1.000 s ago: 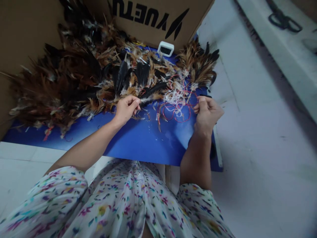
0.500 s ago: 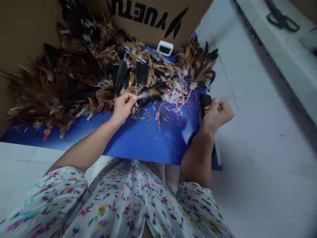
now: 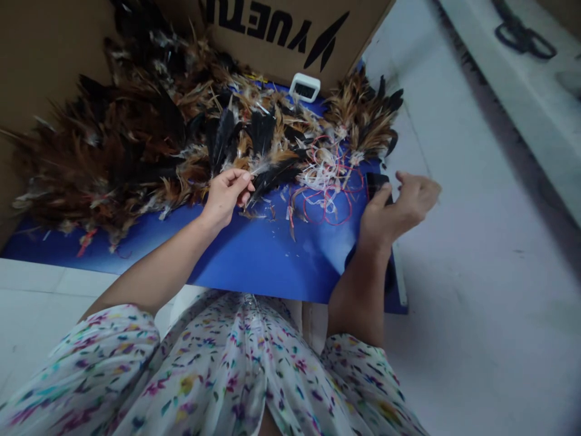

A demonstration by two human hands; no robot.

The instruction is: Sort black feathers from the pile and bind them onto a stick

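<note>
My left hand [image 3: 228,195] pinches the pale quill end of a feather [image 3: 278,166] between thumb and fingertips, just above the blue tabletop [image 3: 272,254]. The feather is brown and black and points right, in front of other feathers. Over the right table edge is my right hand [image 3: 402,209], its thumb apart from the outstretched fingers and nothing seen in it. Behind its thumb stands a dark block-like object [image 3: 376,180], partly hidden; whether the hand touches it I cannot tell. Between the hands lies a tangle of white and red strings [image 3: 324,175].
A large pile of brown and black feathers [image 3: 127,139] covers the table's left and back. A feather bundle [image 3: 365,115] lies at the back right, beside a small white digital timer [image 3: 304,88]. A cardboard box [image 3: 272,30] stands behind. Black-handled scissors [image 3: 524,39] rest far right.
My right hand has opened and shifted slightly right, its fingers stretching away from the dark object. My left hand stays in place with the feather, which has tilted slightly.
</note>
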